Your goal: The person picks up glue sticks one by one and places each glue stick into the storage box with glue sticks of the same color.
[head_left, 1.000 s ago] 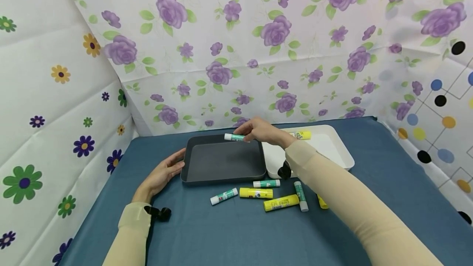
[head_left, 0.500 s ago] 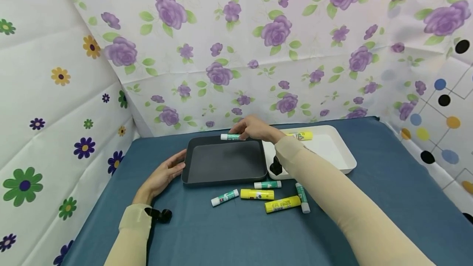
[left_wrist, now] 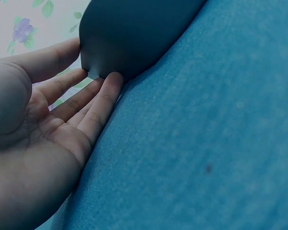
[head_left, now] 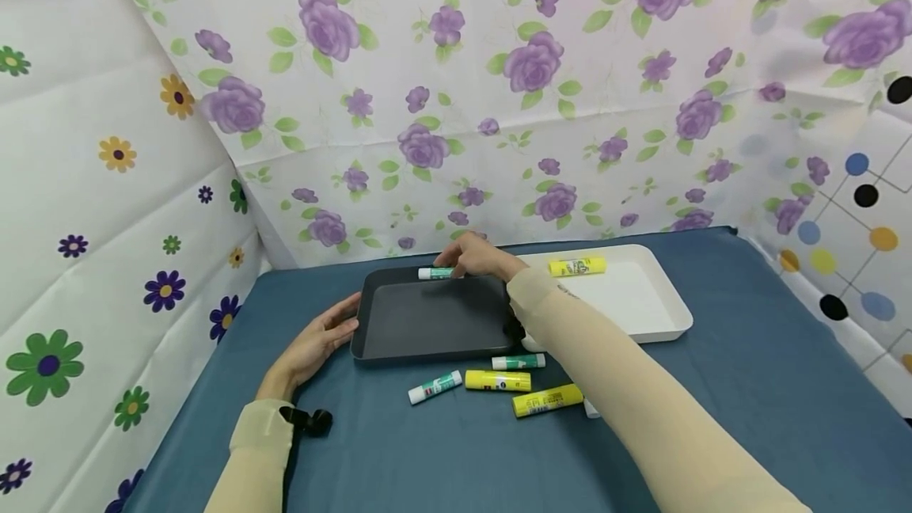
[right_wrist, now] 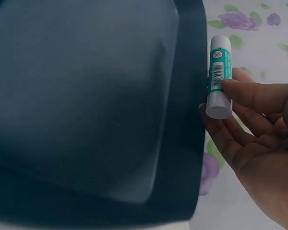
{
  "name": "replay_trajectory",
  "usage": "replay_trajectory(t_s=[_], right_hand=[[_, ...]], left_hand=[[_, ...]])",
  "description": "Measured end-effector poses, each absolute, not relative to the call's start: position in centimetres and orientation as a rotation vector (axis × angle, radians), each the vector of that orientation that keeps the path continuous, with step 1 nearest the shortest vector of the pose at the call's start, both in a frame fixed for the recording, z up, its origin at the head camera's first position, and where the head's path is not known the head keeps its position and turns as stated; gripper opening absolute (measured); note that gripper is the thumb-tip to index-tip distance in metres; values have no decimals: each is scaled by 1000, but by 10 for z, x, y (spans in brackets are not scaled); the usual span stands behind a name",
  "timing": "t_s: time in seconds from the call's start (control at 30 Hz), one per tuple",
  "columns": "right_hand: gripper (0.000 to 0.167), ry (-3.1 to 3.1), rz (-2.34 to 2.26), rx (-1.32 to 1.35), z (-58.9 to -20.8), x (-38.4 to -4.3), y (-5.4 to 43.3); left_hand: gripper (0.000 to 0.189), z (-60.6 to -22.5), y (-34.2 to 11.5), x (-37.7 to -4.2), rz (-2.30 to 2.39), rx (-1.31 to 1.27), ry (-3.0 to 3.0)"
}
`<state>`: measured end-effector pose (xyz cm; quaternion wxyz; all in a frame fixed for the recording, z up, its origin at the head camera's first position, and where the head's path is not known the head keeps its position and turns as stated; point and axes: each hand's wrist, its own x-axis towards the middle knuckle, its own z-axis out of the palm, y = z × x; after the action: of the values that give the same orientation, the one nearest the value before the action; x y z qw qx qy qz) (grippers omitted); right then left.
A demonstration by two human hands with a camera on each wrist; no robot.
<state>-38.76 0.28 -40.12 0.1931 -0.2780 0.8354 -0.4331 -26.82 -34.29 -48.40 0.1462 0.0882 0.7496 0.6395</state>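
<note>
From well back on the tray's near side, your head view looks forward and down at the tray. Your left wrist view faces its left end up close; your right, also close, covers its far rim, which the head view shares.

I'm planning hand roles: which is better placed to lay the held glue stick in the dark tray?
Probably the right hand: it pinches the green glue stick near the far rim of the dark tray; the left hand touches its left side.
</note>
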Motion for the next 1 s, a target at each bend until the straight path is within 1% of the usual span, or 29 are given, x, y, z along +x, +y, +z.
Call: replay_trajectory(t_s=[0.23, 0.47, 0.77, 1.0], right_hand=[[40, 2344, -1186, -783, -410, -388, -8], [37, 2412, -1124, -779, -415, -391, -13], [33, 2553, -906, -866, -421, -391, -20], [35, 2616, -768, -951, -422, -388, -22]], left_hand=[[68, -485, -344, -267, 1839, 251, 2163], [66, -485, -344, -269, 1830, 265, 2166], [67, -487, -344, -269, 1846, 272, 2153], [68, -487, -345, -270, 1846, 273, 2152]])
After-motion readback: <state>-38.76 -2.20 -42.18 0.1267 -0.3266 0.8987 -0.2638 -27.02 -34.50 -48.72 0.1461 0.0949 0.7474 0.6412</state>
